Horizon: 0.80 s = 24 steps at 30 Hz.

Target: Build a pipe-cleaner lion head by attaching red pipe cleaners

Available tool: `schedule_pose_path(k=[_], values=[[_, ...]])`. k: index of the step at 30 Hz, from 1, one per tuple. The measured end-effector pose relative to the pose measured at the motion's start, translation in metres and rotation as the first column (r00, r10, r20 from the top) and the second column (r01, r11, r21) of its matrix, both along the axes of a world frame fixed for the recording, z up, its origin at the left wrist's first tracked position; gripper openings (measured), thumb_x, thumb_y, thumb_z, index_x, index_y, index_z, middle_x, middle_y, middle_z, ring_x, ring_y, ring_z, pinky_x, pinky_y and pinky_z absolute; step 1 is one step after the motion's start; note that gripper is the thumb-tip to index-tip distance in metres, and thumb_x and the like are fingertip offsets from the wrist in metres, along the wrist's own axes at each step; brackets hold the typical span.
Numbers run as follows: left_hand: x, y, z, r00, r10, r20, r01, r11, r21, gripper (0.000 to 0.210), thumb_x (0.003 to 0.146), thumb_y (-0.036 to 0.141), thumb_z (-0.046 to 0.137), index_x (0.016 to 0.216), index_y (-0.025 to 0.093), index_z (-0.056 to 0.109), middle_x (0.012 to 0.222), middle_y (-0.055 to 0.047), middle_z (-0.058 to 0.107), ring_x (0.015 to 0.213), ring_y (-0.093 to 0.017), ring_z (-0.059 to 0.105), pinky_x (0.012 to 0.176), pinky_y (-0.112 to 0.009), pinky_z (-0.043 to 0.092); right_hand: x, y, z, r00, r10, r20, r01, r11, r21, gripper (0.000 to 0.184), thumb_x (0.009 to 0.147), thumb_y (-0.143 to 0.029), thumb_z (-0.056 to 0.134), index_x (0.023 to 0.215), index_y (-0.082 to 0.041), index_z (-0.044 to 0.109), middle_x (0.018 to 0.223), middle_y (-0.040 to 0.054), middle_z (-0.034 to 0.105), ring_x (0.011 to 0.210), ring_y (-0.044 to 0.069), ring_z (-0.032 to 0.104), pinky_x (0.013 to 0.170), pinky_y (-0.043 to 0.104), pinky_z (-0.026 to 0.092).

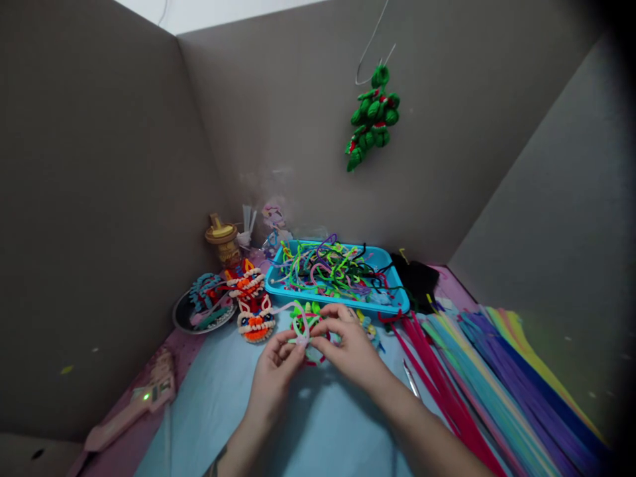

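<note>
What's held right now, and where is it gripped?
A looped pale pink fuzzy stem: the left hand pinches it low, at the loop's base. The right hand has its fingers at the right side; whether they grip cannot be told.

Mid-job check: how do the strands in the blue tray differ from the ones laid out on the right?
The tray strands are tangled and curled; the laid-out strands run mostly straight, side by side. Colours mix among the tray strands, but the laid-out strands form bands of colour. The tray strands sit inside the blue tray, the laid-out strands outside it. Both are many-coloured, with purple in each.
</note>
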<state>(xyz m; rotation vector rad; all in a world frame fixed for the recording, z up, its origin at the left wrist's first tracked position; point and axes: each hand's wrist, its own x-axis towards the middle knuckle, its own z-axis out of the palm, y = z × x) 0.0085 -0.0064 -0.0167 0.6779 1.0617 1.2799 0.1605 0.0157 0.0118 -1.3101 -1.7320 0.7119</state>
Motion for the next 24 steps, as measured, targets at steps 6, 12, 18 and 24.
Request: schedule_pose_path(k=[6,12,18,24], values=[[-0.002,0.0,-0.005,1.0,-0.003,-0.009,0.003,1.0,-0.011,0.039,0.056,0.034,0.086,0.083,0.014,0.066,0.067,-0.002,0.072,0.058,-0.01,0.063,0.059,-0.018,0.046,-0.007,-0.007,0.002,0.999,-0.015,0.036,0.012,0.997,0.074,0.01,0.073,-0.013,0.068,0.068,-0.021,0.07,0.099,0.0059,0.055,0.102,0.024,0.051,0.091,0.04,0.039],[0.0,-0.002,-0.003,0.998,0.07,0.009,-0.069,0.996,-0.047,0.039,0.053,0.033,0.087,0.079,0.012,0.067,0.06,0.0,0.069,0.051,-0.009,0.058,0.051,-0.018,0.042,-0.014,-0.017,-0.005,0.989,-0.042,0.141,-0.012,0.932,0.363,0.013,0.08,-0.01,0.06,0.074,-0.02,0.066,0.097,0.0073,0.055,0.097,0.023,0.049,0.084,0.038,0.044],[0.0,-0.001,0.0,0.995,0.095,0.002,-0.095,0.994,-0.054,0.039,0.051,0.034,0.087,0.076,0.012,0.066,0.061,0.0,0.069,0.053,-0.011,0.06,0.054,-0.02,0.045,-0.023,-0.027,-0.015,0.973,-0.125,0.196,-0.007,0.829,0.559,0.017,0.085,-0.007,0.052,0.081,-0.02,0.063,0.093,0.0078,0.058,0.094,0.024,0.048,0.085,0.04,0.044],[-0.001,-0.001,0.001,0.992,0.124,-0.005,-0.124,0.99,-0.066,0.04,0.051,0.033,0.087,0.078,0.014,0.065,0.06,0.002,0.069,0.052,-0.009,0.059,0.054,-0.018,0.043,-0.025,-0.026,-0.015,0.985,-0.101,0.139,0.017,0.863,0.504,0.018,0.085,-0.007,0.053,0.079,-0.019,0.065,0.085,0.0062,0.056,0.087,0.021,0.049,0.08,0.037,0.043]])
